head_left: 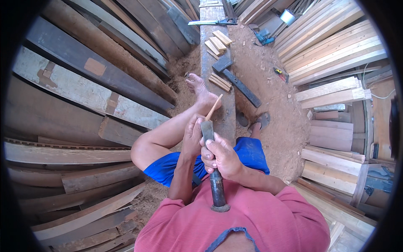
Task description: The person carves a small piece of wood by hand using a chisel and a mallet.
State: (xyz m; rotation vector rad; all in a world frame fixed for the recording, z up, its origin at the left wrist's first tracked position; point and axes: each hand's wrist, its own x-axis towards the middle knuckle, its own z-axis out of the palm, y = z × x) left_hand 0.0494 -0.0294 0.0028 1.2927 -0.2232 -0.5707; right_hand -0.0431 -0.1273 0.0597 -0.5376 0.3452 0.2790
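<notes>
My right hand (223, 156) is closed around a broad chisel (207, 129), just below its flat steel blade. The chisel's dark handle (218, 190) points back toward me, its butt against the chest of my pink shirt. Beside the blade, my left hand (192, 135) is closed on a thin, pointed wooden strip (214, 108), whose tip sticks up past the fingers. The lower end of the strip is hidden by the hand and blade. Beyond my hands, a dark mallet (222, 63) lies across the narrow wooden bench (228, 110), its handle reaching over the right edge.
Small wood blocks (217, 43) and cut strips (220, 81) rest on the bench, with a handsaw (212, 22) across its far end. A blue power tool (263, 37) and a red-and-yellow hand tool (280, 74) lie on the sawdust floor. Boards (331, 46) crowd both sides.
</notes>
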